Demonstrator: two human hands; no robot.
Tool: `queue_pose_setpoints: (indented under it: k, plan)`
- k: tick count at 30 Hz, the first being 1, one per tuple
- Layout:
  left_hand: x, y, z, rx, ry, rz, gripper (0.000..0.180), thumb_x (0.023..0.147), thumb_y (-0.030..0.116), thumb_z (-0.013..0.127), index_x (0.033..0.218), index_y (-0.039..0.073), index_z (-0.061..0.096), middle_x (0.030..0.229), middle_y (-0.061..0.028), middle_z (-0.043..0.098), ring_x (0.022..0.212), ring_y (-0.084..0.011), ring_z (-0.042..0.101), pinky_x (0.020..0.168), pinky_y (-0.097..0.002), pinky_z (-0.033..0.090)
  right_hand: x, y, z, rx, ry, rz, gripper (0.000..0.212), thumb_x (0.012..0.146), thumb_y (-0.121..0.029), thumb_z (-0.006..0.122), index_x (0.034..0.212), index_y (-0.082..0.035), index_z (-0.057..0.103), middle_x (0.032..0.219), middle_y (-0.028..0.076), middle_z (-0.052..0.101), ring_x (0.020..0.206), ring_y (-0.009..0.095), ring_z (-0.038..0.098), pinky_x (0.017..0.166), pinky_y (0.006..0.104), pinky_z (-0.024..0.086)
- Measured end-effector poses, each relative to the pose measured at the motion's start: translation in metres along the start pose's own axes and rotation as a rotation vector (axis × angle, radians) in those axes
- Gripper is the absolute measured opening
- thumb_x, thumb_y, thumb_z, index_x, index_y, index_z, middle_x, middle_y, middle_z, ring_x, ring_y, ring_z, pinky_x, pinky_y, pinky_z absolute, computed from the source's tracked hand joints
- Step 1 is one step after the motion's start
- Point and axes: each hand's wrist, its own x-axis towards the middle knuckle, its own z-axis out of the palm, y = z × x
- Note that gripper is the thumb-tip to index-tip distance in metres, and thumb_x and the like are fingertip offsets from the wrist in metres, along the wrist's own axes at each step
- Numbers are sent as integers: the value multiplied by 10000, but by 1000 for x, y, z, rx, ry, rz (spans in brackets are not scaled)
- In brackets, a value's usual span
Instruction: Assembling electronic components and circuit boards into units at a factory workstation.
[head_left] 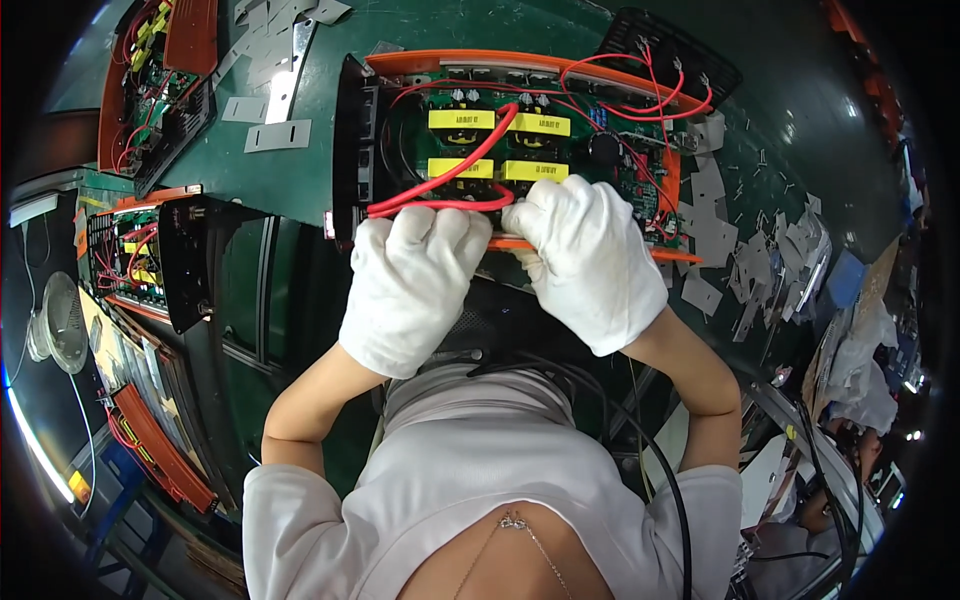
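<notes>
An opened electronic device, likely a power inverter, has an orange metal casing (465,60) and lies in front of me on the green bench. Inside are a green circuit board, several yellow-wrapped transformers (540,124) and thick red cables (450,172). My left hand (412,290), in a white glove, is closed over the casing's near edge, just below the red cables. My right hand (592,262), gloved too, is closed on the same edge further right, its thumb below the orange rim. The fingertips of both hands are partly hidden. A black end panel (357,150) stands at the casing's left.
A black vented panel (675,60) lies behind the casing, joined by thin red wires. Loose grey sheet pieces (715,190) and small screws (765,160) are scattered at right. Similar orange units (150,255) stand at left, near a fan (62,322). Black cables (640,420) hang beside my lap.
</notes>
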Motion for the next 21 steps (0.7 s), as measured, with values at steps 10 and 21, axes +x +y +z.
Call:
queue_pose_setpoints:
  k: [10,21]
  plan:
    - [-27,-31,-33,-251,336,-379,432,545,142,832,948,137,677,924,12,650,826,-211,588,762,-342,476,-104,8,-45,-66,630,671,438,588,-95,858,985,-89,673,824,21,611,676,148,568,598,257,434]
    - [-23,-34,-29,-253,466,-393,466,537,80,846,969,133,680,910,12,659,792,-193,594,705,-310,475,-77,15,-34,-50,564,500,379,624,-132,853,959,-107,679,813,27,625,697,167,585,629,289,446]
